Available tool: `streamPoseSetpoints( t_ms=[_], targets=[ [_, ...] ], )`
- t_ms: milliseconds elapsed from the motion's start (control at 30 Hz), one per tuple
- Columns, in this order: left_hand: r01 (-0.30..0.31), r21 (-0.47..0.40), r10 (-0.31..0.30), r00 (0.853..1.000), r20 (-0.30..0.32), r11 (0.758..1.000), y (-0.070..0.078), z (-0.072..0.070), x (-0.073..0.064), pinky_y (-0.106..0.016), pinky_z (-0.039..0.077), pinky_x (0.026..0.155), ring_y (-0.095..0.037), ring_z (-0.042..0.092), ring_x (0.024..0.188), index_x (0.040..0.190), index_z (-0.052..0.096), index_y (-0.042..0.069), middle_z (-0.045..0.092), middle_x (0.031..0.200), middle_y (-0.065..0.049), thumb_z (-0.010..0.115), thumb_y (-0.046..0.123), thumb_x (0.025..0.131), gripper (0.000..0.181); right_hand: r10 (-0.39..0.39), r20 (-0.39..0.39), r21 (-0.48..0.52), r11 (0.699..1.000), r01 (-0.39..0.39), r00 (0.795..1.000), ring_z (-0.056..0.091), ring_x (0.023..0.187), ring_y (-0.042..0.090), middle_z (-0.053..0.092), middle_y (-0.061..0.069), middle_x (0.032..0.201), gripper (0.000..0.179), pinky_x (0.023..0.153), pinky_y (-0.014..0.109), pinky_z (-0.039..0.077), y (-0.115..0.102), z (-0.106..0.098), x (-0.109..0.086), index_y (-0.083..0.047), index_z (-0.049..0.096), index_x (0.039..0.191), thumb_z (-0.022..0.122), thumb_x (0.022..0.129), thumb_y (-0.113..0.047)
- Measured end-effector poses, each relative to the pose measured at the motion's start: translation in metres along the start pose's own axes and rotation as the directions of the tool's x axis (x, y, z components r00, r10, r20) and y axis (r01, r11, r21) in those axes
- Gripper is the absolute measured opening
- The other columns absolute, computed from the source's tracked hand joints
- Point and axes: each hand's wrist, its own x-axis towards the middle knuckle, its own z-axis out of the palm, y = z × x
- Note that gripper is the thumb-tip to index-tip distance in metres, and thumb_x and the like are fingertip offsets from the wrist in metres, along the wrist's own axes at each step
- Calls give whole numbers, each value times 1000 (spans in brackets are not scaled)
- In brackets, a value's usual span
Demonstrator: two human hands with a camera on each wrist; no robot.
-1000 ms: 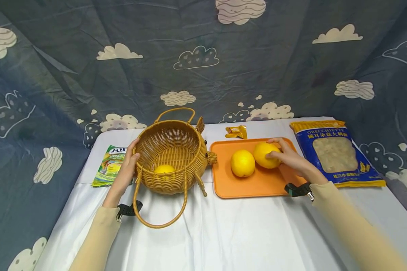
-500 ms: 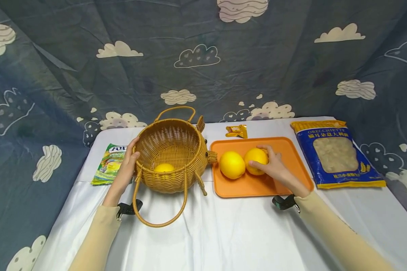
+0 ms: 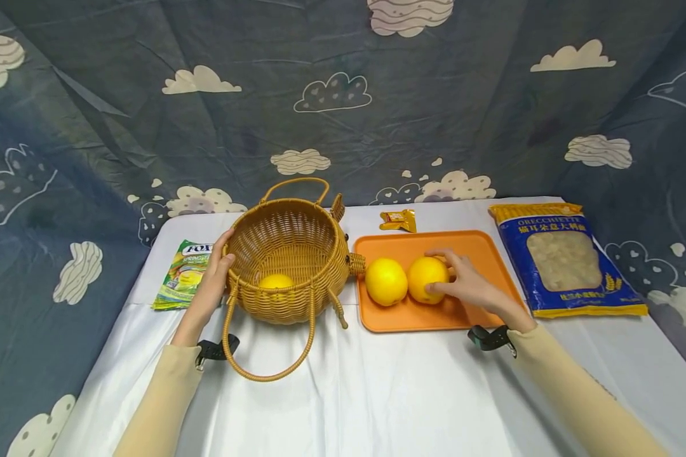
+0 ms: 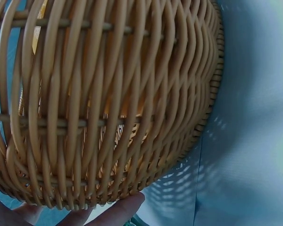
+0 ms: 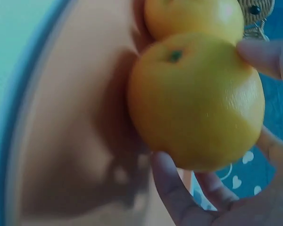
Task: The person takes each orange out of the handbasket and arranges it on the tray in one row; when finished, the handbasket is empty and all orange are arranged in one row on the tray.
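My left hand [image 3: 210, 279] grips the left side of a woven wicker basket [image 3: 291, 311] with an animal face. Fingertips show against its weave in the left wrist view. Inside the basket lies one yellow-orange fruit [image 3: 276, 281], like an orange. To the right, two more oranges sit side by side on an orange plastic tray [image 3: 480, 244]. Around the right-hand orange [image 3: 425, 279], my right hand [image 3: 463, 282] curls thumb and fingers; the right wrist view shows the green stem spot of this orange [image 5: 193, 103]. The left-hand orange [image 3: 385, 282] touches it, near the basket's snout.
Behind the tray lies a small wrapped snack [image 3: 398, 220]. A blue and yellow orecchiette pasta bag [image 3: 566, 260] is at the right. Partly behind my left hand is a green soup packet [image 3: 183, 276]. One basket handle [image 3: 269, 379] hangs forward over the white cloth; a cloud-patterned curtain stands behind.
My right hand has shifted left with the right-hand orange, and the other orange has moved left too, closer to the basket. The left hand and basket have stayed nearly still.
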Motion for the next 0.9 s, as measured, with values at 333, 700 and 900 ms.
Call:
streamPoseSetpoints(
  t_ms=[333,700,900],
  targets=[
    [-8,3,8,1000,-4,1000,-3,-1,1,-65,11,105,-40,8,140,154,11,9,6,157,-19,28,25,103,56,-16,124,50,999,10,992,20,127,46,20,26,146,71,98,69,21,7,-10,6,-16,29,150,64,90,-33],
    [-17,0,17,1000,-6,1000,-2,0,1,-65,12,105,-40,9,140,153,11,9,6,157,-19,29,25,103,56,-43,133,47,998,37,990,28,123,43,26,22,146,72,98,66,26,12,-11,7,-17,28,150,64,90,-34],
    [-10,-6,10,1000,-7,1000,-1,0,1,-65,11,105,-40,8,140,154,11,10,6,157,-18,29,24,102,56,-22,112,56,998,15,993,30,125,43,28,22,147,70,101,65,23,11,-9,12,-17,31,149,64,90,-36]
  ],
)
